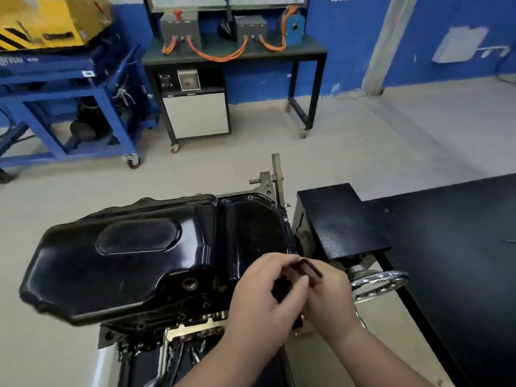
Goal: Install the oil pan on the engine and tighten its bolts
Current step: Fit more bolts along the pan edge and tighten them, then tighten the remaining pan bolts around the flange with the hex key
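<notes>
The left hand [262, 294] and the right hand [328, 289] meet over the near right corner of the oil pan, both closed on a dark L-shaped key [312, 268]. The right hand pinches the upper leg between thumb and fingertips, and the left hand's fingers curl round the dark lower part. The hands cover the tip, so it cannot be told whether it sits in a bolt. The oil pan [134, 261] extends left of the hands and beyond them. It is black and glossy and lies sump-up on the engine [192, 331], which shows just below the left hand. An open drain hole [190, 283] lies just left of the left hand, and the pan's flange [285, 219] runs beyond the hands. The pan appears to be pressed steel: stiff, probably fairly heavy, with a slick and possibly oily surface. If it needs shifting, take hold at the flange on opposite sides, not on the smooth dome. The key is slim and easily dropped, so use its long leg for leverage. A chrome handwheel [379, 282] sits just right of the right hand, with a black table [446, 247] further right.
</notes>
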